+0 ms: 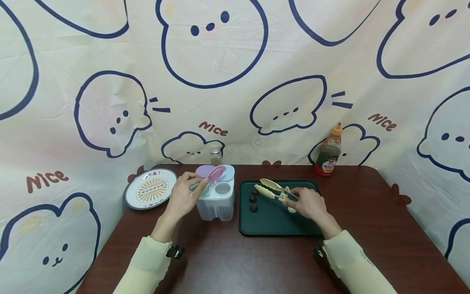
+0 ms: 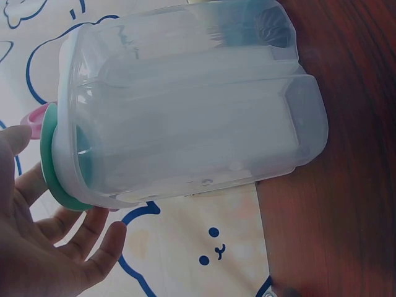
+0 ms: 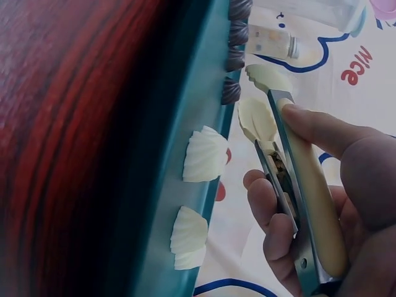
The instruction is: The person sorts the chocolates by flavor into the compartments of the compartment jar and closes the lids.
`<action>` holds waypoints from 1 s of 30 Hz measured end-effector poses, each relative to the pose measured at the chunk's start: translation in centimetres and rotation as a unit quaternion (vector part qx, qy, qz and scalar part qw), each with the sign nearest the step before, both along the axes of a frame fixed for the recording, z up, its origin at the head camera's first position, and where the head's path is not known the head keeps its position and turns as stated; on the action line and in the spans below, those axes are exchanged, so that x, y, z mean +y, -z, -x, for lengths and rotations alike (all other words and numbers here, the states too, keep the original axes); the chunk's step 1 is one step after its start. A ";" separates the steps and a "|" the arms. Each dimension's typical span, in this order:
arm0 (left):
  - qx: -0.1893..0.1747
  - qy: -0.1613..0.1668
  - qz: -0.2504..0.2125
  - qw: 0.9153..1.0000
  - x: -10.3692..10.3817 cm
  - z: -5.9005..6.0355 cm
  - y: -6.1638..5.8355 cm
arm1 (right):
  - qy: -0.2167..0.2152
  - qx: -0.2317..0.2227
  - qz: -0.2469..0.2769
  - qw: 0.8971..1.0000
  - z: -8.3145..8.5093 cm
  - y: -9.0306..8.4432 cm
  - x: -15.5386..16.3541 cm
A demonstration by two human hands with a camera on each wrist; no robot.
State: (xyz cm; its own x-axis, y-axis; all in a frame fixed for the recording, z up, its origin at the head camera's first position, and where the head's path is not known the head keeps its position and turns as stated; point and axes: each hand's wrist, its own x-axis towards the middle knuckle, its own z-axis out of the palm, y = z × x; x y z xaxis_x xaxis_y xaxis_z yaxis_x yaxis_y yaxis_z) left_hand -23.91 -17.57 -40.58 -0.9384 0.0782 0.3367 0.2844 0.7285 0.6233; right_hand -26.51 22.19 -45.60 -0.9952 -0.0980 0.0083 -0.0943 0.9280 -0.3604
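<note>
In the head view, my left hand pinches a pink lid tilted above the translucent storage box. The box has a round opening and purple, pale blue and green lids; the left wrist view shows my fingers beside the green lid. One dark ridged piece lies inside the box. My right hand grips tongs with cream scalloped tips, spread apart with nothing between them. They hover over the dark green tray, which bears several dark swirled pieces and white ones.
A patterned plate leans at the back left of the brown table. Behind the box stands a small shaker jar. A sauce bottle with an orange cap is at the back right, before the printed cloth.
</note>
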 end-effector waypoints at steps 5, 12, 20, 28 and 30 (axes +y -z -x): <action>0.003 0.002 0.000 1.000 0.1 0.0 -0.1 | 0.003 0.004 -0.006 1.000 0.2 0.3 0.1; 0.005 -0.001 0.002 1.000 0.1 0.0 -0.1 | 0.008 -0.008 -0.009 1.000 0.3 0.4 0.0; 0.008 -0.001 0.003 1.000 0.1 -0.1 -0.1 | 0.001 0.001 -0.023 1.000 0.4 0.8 -0.2; 0.008 0.000 0.001 1.000 0.1 -0.1 -0.2 | 0.000 0.004 -0.026 1.000 0.5 0.8 -0.3; 0.009 0.001 0.001 1.000 0.1 -0.1 -0.2 | 0.001 0.003 -0.026 1.000 0.5 0.8 -0.3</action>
